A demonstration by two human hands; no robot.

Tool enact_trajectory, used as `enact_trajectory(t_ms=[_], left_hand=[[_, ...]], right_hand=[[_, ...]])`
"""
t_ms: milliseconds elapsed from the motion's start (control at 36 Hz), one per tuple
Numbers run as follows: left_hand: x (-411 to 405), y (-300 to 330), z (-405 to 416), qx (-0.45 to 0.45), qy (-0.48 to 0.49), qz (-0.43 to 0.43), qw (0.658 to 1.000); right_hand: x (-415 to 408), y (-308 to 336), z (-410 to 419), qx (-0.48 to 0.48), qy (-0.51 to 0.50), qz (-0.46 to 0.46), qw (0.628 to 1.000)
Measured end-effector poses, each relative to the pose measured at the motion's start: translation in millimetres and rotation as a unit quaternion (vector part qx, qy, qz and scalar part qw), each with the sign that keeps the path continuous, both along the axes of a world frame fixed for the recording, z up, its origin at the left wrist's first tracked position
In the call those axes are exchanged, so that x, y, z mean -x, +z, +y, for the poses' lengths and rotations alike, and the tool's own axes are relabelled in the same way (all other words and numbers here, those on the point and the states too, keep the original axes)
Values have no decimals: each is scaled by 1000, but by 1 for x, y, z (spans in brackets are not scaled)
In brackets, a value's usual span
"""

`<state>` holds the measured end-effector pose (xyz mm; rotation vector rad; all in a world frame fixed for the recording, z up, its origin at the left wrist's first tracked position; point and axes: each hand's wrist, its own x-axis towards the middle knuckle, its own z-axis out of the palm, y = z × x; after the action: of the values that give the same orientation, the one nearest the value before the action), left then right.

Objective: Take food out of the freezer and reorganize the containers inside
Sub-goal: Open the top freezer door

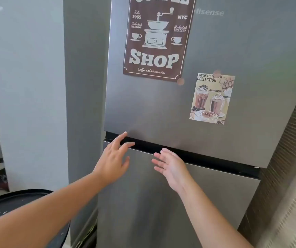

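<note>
Both hands, left hand (114, 158) and right hand (170, 166), reach with relaxed, empty fingers toward the dark gap (188, 155) between the closed doors of a silver steel fridge-freezer (161, 194).

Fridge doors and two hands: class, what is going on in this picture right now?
A person stands at a closed silver Hisense fridge. Both hands are open and hold nothing. The left hand has its fingertips at the dark gap between the upper door and the lower door. The right hand hovers in front of the lower door, just below that gap. No door is open yet, and no food is out.
</note>
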<state>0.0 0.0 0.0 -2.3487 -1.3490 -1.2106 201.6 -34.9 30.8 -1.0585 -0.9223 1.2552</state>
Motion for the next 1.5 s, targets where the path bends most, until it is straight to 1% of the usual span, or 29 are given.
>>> enact_trajectory(t_ms=[139, 222, 361, 500, 639, 806, 1028, 1194, 1361, 1500], left_hand=[[1, 23, 17, 2, 33, 66, 997], [4, 33, 28, -27, 35, 91, 995], [12, 56, 47, -49, 34, 160, 985], [27, 80, 65, -99, 30, 207, 973], [48, 85, 83, -172, 33, 277, 945], [58, 83, 95, -209, 0, 286, 935], [63, 80, 104, -226, -8, 298, 927], [65, 76, 109, -237, -21, 284, 929], [65, 74, 106, -234, -4, 296, 926], [67, 78, 97, -226, 17, 311, 923]], right_hand=[[21, 7, 16, 27, 18, 107, 994], [34, 6, 24, 32, 30, 146, 988], [56, 6, 37, 29, 35, 179, 983], [78, 13, 48, 20, 20, 208, 978], [102, 20, 60, 15, -8, 204, 979], [117, 21, 71, 14, -66, 199, 978], [125, 18, 74, -4, -105, 213, 971], [131, 16, 74, -17, -134, 215, 967], [132, 14, 77, -27, -150, 184, 971], [136, 18, 73, -18, -155, 200, 967]])
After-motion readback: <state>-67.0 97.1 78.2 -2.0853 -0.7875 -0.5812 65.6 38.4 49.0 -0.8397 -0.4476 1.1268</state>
